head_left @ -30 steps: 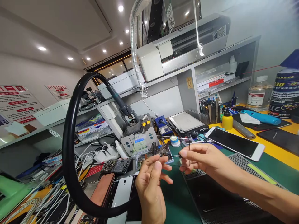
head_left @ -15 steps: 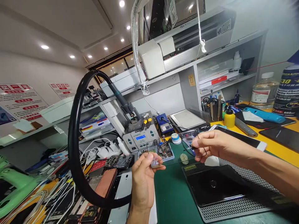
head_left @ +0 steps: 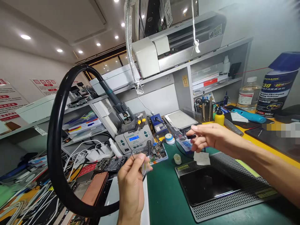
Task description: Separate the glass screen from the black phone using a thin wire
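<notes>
My left hand [head_left: 132, 182] is raised at the lower centre, its thumb and fingers pinched on a small clear, shiny piece [head_left: 146, 167] that sticks out past the fingertips. How far this piece extends cannot be made out. To its right, my right hand [head_left: 205, 137] hovers above the bench, thumb and fingers closed on a small dark thing [head_left: 191, 136] whose kind is unclear. Below that hand, a black glossy screen device [head_left: 208, 186] lies on a grey perforated mat [head_left: 211, 212]. A white square pad [head_left: 202, 158] rests at the mat's far edge.
A thick black hose [head_left: 52, 147] loops at left, close to my left hand. Behind stand a grey soldering station [head_left: 133, 139] and a tray of small parts [head_left: 161, 156]. A round tin [head_left: 177, 159] sits on the green mat [head_left: 161, 193]. Bottles [head_left: 219, 118] stand at right.
Before, a thin clear sheet with a dark edge spanned both hands; its outline no longer shows between them. Both hands have shifted left in view, and the white pad is now more exposed.
</notes>
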`<state>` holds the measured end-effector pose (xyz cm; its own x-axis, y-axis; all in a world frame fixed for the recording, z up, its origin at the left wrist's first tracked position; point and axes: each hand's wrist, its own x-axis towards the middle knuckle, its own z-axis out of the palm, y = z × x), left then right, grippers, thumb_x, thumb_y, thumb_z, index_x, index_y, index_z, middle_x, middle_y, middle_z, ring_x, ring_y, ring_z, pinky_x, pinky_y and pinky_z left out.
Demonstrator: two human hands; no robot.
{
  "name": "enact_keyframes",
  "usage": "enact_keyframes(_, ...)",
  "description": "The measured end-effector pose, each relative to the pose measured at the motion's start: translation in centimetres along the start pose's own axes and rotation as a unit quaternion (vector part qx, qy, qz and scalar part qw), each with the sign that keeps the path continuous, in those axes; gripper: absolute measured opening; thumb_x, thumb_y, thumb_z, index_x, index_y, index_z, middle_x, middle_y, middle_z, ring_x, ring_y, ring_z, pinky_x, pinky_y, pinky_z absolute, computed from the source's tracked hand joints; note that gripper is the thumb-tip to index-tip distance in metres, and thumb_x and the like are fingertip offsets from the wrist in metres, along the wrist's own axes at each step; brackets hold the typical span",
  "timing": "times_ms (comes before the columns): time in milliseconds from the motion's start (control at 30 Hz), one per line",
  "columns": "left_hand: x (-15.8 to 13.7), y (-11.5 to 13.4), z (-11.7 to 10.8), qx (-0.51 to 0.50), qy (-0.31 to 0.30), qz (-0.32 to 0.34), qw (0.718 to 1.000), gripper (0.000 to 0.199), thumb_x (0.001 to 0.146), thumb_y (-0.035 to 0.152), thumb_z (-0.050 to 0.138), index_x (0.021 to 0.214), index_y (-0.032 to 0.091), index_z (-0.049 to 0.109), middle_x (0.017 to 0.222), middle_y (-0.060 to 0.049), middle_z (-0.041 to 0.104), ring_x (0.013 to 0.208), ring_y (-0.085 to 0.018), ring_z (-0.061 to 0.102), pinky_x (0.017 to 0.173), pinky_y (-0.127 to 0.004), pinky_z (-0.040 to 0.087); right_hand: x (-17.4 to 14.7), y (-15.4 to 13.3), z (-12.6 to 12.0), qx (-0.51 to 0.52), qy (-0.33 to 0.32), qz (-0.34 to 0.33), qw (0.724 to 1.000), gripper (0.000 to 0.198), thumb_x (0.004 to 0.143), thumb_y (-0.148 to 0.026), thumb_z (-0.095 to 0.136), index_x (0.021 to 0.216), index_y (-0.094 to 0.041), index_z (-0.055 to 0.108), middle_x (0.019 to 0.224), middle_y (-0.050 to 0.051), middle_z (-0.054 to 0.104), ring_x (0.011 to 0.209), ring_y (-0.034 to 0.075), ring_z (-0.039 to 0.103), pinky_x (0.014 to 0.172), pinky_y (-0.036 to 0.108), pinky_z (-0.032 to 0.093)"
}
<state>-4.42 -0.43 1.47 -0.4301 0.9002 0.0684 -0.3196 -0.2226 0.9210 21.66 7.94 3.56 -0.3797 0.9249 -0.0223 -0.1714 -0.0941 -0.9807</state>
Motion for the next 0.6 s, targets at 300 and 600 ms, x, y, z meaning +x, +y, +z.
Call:
enact_keyframes(300, 0.1, -0.2, 0.2, -0.050, 0.050, 0.002, 0.997, 0.025, 0.068, 0.031, 0.088, 0.078, 0.013, 0.074, 0.079, -0.004, 0.069, 0.064, -0.010, 0.059, 0.056, -0.022, 0.053, 0.7, 0.4, -0.8, -0.076, 0.172, -0.098, 0.977, 0.052, 0.067, -0.045, 0.088, 0.108, -0.017, 0.071, 0.072, 0.004, 0.074, 0.067, 0.019, 0.070, 0.065, 0.032, 0.057)
enact_keyframes(600, 0.3, -0.5, 0.2, -0.058, 0.030, -0.100, 0.993, 0.013, 0.072, 0.020, 0.080, 0.082, 0.013, 0.075, 0.089, -0.007, 0.071, 0.068, -0.012, 0.062, 0.055, -0.023, 0.055, 0.3, 0.8, 0.3, -0.141, 0.133, -0.078, 0.978, 0.049, 0.070, -0.051, 0.085, 0.099, -0.014, 0.073, 0.069, 0.006, 0.074, 0.059, 0.018, 0.067, 0.061, 0.032, 0.057)
